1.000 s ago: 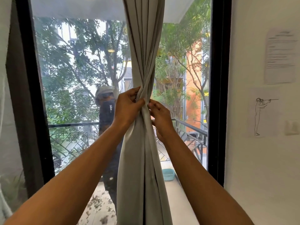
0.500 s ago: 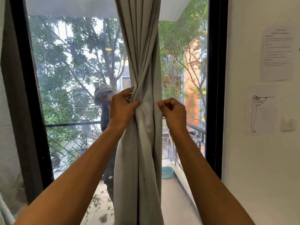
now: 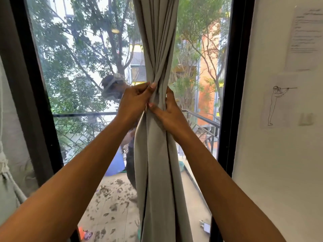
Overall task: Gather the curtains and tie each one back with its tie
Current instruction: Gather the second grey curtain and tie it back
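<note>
A grey curtain [image 3: 158, 172] hangs gathered into a narrow bundle in front of the window, pinched in at its waist. My left hand [image 3: 133, 102] grips the bundle from the left at that waist, fingers curled into the folds. My right hand [image 3: 168, 110] presses on the bundle from the right at the same height, thumb across the front and fingers wrapped behind. No separate tie shows on this curtain; the fabric under my hands hides that spot.
A black window frame [image 3: 230, 102] stands just right of the curtain, with a white wall [image 3: 279, 172] carrying papers beyond it. Another pale curtain with a rope tie [image 3: 5, 165] hangs at the far left. A person stands outside on the balcony behind the glass.
My right hand, a closed fist held apart from the curtain half a second ago, has come back onto the bundle and wraps it. The left hand has kept its grip.
</note>
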